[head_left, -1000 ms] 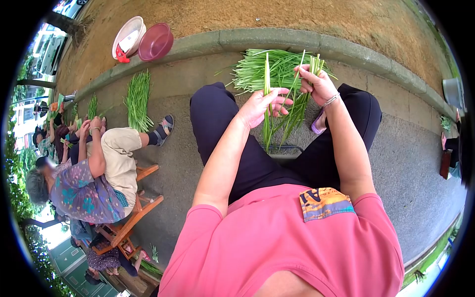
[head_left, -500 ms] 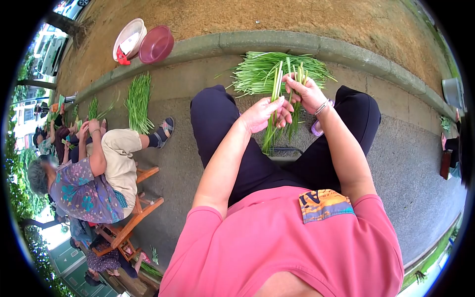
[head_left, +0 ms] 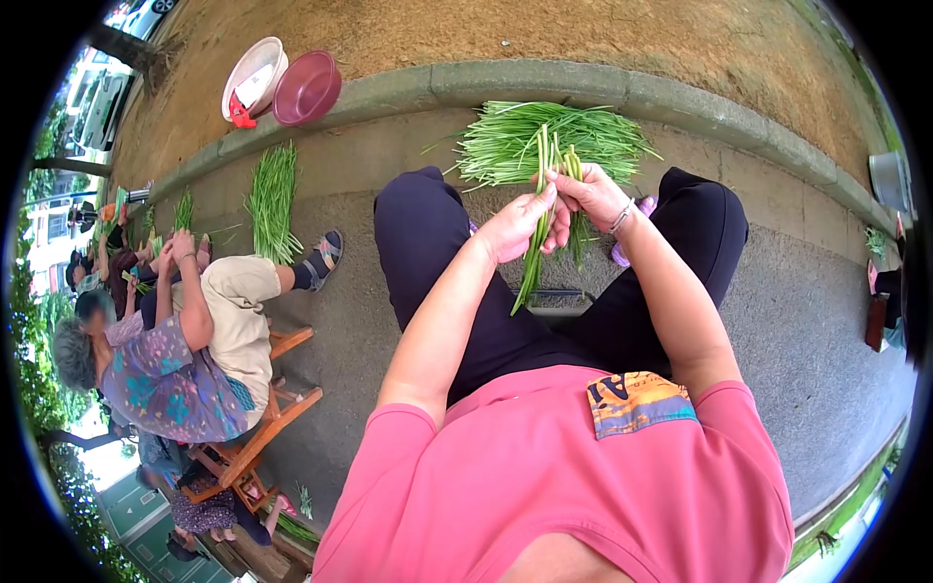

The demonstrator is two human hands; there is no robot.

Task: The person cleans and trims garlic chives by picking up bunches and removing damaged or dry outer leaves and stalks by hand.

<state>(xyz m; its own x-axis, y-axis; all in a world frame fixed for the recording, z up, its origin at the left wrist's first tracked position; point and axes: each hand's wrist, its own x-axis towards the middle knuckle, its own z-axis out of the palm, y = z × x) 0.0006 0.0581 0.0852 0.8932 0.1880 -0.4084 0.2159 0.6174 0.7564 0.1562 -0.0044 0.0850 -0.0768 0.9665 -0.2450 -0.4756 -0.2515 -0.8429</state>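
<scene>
Between my knees, my left hand [head_left: 515,229] is closed around a small bunch of garlic chives [head_left: 530,272], its pale ends pointing up and its green leaves hanging down. My right hand [head_left: 595,196], with a bracelet at the wrist, grips another few chives whose cut ends stick up above the fingers. The two hands meet at the fingertips; exactly which stalks the right fingers pinch is partly hidden. Just beyond them, a loose heap of chives [head_left: 544,136] lies on the paving by the kerb.
A stone kerb [head_left: 680,102] borders bare soil. Two basins, one white [head_left: 255,73] and one dark pink [head_left: 307,89], stand at upper left. Another chive pile [head_left: 273,204] lies near a seated person [head_left: 175,369] on a wooden chair [head_left: 267,437]. A metal bucket [head_left: 888,183] is at far right.
My right hand has come slightly down and left, closer to my left hand, so the fingertips now meet. The bunch in my left hand has shifted slightly.
</scene>
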